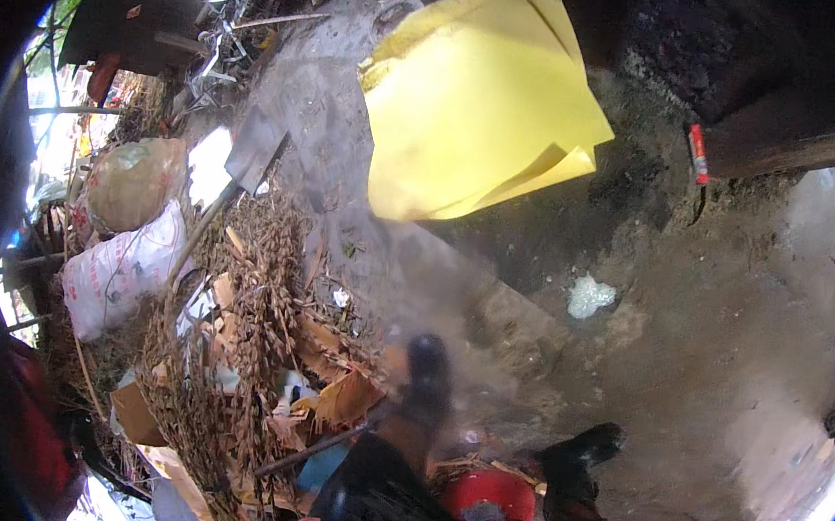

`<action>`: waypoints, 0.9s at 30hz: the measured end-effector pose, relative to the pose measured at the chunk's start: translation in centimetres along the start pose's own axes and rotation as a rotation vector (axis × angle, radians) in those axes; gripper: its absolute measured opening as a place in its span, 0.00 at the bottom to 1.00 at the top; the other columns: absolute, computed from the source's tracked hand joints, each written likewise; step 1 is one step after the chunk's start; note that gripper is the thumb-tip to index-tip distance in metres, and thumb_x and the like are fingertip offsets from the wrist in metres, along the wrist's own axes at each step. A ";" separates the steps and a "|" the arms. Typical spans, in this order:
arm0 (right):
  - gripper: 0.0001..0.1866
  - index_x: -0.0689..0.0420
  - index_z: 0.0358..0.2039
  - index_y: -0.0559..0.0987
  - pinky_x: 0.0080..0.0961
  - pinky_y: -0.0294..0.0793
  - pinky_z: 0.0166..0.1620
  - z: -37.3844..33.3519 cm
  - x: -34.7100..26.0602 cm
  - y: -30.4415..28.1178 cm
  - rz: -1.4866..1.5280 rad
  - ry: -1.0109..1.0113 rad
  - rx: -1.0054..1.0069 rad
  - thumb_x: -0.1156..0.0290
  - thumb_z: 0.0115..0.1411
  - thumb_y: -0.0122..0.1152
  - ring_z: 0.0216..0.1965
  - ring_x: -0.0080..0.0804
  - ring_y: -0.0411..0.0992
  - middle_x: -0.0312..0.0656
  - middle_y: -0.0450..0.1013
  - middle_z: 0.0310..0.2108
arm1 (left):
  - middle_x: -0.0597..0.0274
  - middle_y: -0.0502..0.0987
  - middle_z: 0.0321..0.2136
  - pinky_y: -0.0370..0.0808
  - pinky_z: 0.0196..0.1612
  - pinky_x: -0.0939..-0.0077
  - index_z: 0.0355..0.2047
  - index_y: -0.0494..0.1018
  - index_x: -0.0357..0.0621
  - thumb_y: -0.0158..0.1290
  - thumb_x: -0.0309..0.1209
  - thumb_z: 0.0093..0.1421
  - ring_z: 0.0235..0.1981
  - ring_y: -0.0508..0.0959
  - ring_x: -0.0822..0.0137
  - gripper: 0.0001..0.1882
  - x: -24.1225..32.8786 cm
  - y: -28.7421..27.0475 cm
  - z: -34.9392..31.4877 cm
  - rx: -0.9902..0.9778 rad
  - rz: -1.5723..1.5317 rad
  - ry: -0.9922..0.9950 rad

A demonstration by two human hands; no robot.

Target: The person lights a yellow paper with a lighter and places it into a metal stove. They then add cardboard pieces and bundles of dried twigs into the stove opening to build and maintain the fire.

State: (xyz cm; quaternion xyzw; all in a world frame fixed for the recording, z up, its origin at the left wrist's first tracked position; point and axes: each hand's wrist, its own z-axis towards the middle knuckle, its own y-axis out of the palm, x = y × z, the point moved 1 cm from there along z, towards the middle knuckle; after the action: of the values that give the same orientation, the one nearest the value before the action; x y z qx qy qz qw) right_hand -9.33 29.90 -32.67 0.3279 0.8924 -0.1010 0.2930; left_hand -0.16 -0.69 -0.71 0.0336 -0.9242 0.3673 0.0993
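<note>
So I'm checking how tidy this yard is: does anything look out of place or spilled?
Yes. A heap of dry twigs and torn cardboard sprawls loose over the dirt ground at left. A yellow sheet lies crumpled at top, with a small white scrap below it. Neither hand shows.

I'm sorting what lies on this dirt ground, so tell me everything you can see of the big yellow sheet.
The yellow sheet is a large, plain, bright yellow piece that looks like thin plastic or paper, folded over itself in several layers with edges fanning out at its right corner. It is creased and slightly blurred. It shows near the top middle of the view, over grey dirt ground; whether it rests there cannot be told. No hand touches it.
</note>
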 end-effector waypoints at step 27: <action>0.25 0.53 0.49 0.77 0.46 0.69 0.51 -11.9 10.3 -40.4 -0.077 0.412 1.072 0.48 0.62 0.47 0.49 0.53 0.72 0.52 0.74 0.47 | 0.56 0.73 0.39 0.70 0.48 0.51 0.28 0.75 0.45 0.58 0.29 0.47 0.44 0.74 0.50 0.06 8.7 11.1 11.6 0.776 -0.201 0.912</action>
State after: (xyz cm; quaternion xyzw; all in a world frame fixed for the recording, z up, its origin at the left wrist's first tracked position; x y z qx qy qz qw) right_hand -47.12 8.85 -29.57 0.4108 0.7665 -0.4839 -0.0979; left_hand -12.05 -0.51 -14.59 -0.0064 -0.5794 0.6439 0.4997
